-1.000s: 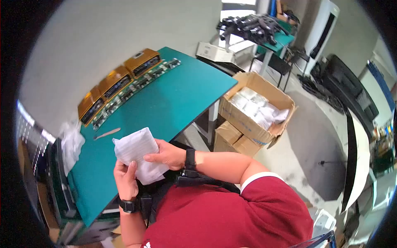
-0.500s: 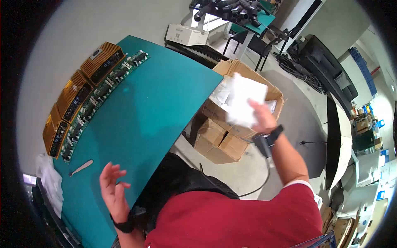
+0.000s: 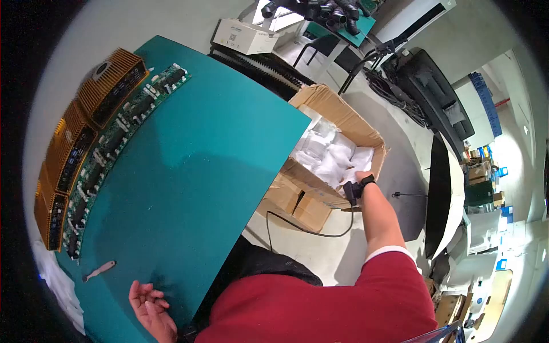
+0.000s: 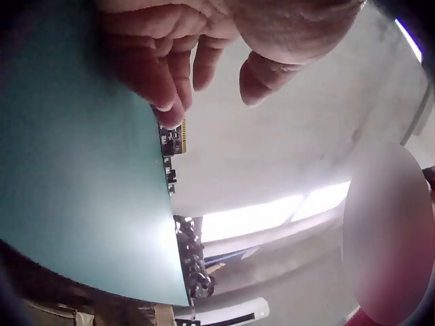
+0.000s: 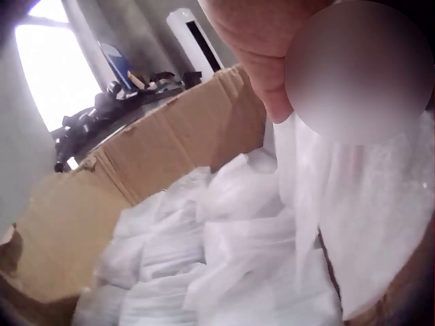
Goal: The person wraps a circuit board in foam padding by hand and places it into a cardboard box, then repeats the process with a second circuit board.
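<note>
My right hand [image 3: 365,175] reaches down into the near-right part of an open cardboard box [image 3: 353,121]. In the right wrist view its thumb and hand hold a white wrapped packet [image 5: 374,231] by the top edge; a blurred disc hides most of the fingers. Beside that packet, several more white wrapped packets [image 5: 238,190] lie in rows inside the box. My left hand [image 3: 150,308] hovers over the near edge of the green table [image 3: 200,154], fingers loosely bent and holding nothing. A small pale-handled tool [image 3: 100,270] lies just beyond it.
Orange finned metal units [image 3: 111,86] and a long strip of circuit boards [image 3: 117,140] line the table's far left edge. White plastic wrap [image 3: 57,286] sits at the near left corner. Another carton [image 3: 311,211] stands below the box, and a black cable [image 3: 303,228] hangs from my right wrist.
The packet first lay between both hands over the table. My right hand has carried it right and down into the box, while my left hand let go and stayed by the table.
</note>
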The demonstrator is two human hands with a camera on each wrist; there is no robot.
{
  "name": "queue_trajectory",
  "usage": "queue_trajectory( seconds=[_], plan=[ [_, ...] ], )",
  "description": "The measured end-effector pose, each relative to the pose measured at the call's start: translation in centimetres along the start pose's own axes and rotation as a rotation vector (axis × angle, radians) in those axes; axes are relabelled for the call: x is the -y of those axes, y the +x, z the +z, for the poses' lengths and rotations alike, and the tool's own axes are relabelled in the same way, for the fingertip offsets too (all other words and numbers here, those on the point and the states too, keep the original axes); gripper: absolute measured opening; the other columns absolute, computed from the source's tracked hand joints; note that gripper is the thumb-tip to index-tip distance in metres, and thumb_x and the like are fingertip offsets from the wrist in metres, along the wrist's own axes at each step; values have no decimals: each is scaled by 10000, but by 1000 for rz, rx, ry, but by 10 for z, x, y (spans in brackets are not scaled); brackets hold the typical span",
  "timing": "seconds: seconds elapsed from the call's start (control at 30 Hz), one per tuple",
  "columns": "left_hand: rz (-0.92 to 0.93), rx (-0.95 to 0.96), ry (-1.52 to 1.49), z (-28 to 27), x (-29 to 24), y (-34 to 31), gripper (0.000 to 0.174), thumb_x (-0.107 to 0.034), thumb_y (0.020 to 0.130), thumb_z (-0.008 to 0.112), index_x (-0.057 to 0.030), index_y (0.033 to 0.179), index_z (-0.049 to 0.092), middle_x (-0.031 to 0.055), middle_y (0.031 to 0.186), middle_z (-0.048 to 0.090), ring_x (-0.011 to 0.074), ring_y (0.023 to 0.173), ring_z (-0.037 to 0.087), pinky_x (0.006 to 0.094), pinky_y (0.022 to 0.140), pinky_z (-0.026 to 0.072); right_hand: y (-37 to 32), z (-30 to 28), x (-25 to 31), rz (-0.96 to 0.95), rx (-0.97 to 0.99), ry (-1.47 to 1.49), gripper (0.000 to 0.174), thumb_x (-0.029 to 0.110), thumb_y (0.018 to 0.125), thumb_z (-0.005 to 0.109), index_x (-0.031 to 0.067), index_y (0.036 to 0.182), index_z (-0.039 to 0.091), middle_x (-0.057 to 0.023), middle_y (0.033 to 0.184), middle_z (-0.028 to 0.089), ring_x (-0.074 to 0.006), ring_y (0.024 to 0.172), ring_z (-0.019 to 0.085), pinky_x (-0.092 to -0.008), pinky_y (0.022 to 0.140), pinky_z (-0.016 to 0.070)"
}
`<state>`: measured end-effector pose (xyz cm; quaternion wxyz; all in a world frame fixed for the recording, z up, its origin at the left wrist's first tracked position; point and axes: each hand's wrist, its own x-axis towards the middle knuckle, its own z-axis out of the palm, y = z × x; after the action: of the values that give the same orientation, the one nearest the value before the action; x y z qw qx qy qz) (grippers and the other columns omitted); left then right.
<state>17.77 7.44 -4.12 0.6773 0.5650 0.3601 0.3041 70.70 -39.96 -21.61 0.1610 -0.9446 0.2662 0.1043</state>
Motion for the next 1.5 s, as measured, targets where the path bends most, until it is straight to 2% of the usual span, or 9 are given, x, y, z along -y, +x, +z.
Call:
queue_trajectory(
  seconds=[0.4, 0.6, 0.67, 0.83, 0.97, 1.03, 1.2, 1.33, 1.5],
  plan=[
    [-17, -58, 131, 11, -6, -6, 441, -200, 902, 463, -40, 1288, 321, 48, 1030, 488, 89, 789, 475, 171, 603, 408, 22, 33, 6, 7, -51, -97, 510, 352, 633, 646, -34, 966, 616, -243, 1011, 594, -306, 971, 584, -358, 833, 463],
    [16, -39, 143, 3, 2, -9, 459, -208, 889, 480, -35, 1285, 328, 60, 1042, 493, 94, 796, 479, 178, 602, 407, -32, 4, 26, 37, -82, 192, 683, 259, 666, 624, -36, 1235, 387, -281, 1060, 552, -358, 1009, 550, -375, 870, 442],
    [28, -44, 144, 3, 2, -10, 454, -206, 885, 484, -33, 1278, 338, 61, 1042, 496, 95, 799, 480, 179, 603, 405, -54, -11, 36, -203, -200, -5, 699, 193, 702, 597, -2, 1278, 251, -272, 1076, 543, -374, 1017, 540, -386, 870, 442],
    [33, -58, 137, 4, 0, -11, 440, -194, 881, 488, -25, 1265, 357, 63, 1038, 501, 96, 804, 480, 180, 612, 401, -82, -42, 70, -123, -68, -411, 409, 147, 783, 523, 55, 1161, 396, -198, 1092, 561, -317, 1010, 557, -421, 824, 466],
    [18, -32, 119, 7, -3, -10, 421, -176, 884, 478, -18, 1258, 364, 66, 1040, 504, 94, 805, 481, 177, 616, 397, -62, -38, 58, -474, -349, -817, 262, 196, 871, 401, 105, 1017, 598, -99, 994, 633, -203, 872, 619, -435, 773, 465],
    [15, -23, 107, 9, -4, -11, 412, -167, 885, 475, -15, 1254, 367, 68, 1043, 504, 94, 806, 483, 177, 616, 397, -55, -41, 58, -505, -97, -1038, 205, 182, 823, 471, 150, 980, 599, -103, 978, 625, -214, 923, 601, -447, 821, 414],
    [7, -15, 89, 10, -7, -11, 377, -136, 874, 484, 15, 1210, 403, 94, 1029, 504, 111, 801, 491, 189, 619, 408, -47, -56, 53, -455, -41, -850, 208, 195, 740, 557, 185, 937, 624, -44, 1018, 625, -211, 940, 596, -443, 899, 311],
    [39, 30, 61, 6, -3, -10, 376, -150, 872, 493, 12, 1202, 412, 91, 1030, 508, 113, 809, 502, 194, 621, 418, -109, -130, 84, -544, -164, -573, 211, 210, 789, 532, 149, 974, 616, -62, 982, 638, -219, 913, 598, -410, 865, 333],
    [-20, 40, 75, 9, -16, -18, 343, -128, 838, 524, -29, 1159, 456, 88, 997, 545, 141, 819, 554, 230, 652, 458, -212, -234, 114, -993, -338, 195, 268, 211, 833, 550, 64, 1052, 593, -87, 973, 630, -170, 925, 585, -290, 824, 433]
  ],
)
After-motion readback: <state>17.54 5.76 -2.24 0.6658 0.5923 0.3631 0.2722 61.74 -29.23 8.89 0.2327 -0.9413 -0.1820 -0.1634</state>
